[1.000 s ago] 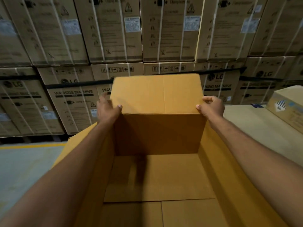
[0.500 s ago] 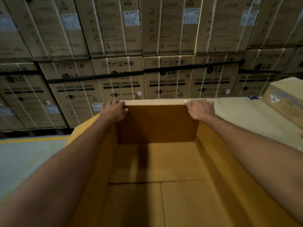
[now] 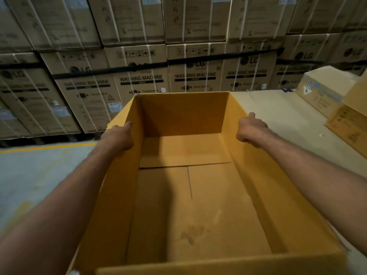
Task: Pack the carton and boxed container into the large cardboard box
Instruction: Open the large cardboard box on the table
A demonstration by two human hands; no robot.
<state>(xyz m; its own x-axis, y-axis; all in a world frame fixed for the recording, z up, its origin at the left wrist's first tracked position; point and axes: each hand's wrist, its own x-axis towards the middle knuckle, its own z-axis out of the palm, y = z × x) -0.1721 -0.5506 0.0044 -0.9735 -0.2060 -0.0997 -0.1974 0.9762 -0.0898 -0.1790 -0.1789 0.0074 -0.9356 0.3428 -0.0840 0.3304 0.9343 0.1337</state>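
Observation:
The large cardboard box [image 3: 184, 114] stands open in front of me, its inside bare down to the taped bottom flaps. My left hand [image 3: 119, 136] lies over the top edge of its left wall, fingers hidden on the outer side. My right hand [image 3: 250, 129] holds the top edge of the right wall, fingers curled over it. A boxed container with a blue and white label [image 3: 325, 90] sits at the far right on the work surface. A plain brown carton [image 3: 351, 126] stands in front of it, cut off by the frame edge.
The box rests on a cardboard-covered surface [image 3: 278, 116] running to the right. Stacked washing machine boxes [image 3: 143, 80] form a wall behind. Grey floor with a yellow line [image 3: 39, 149] lies at the left.
The far flap that stood upright has been folded down outside the box. Both hands moved from the far wall's corners back onto the side walls.

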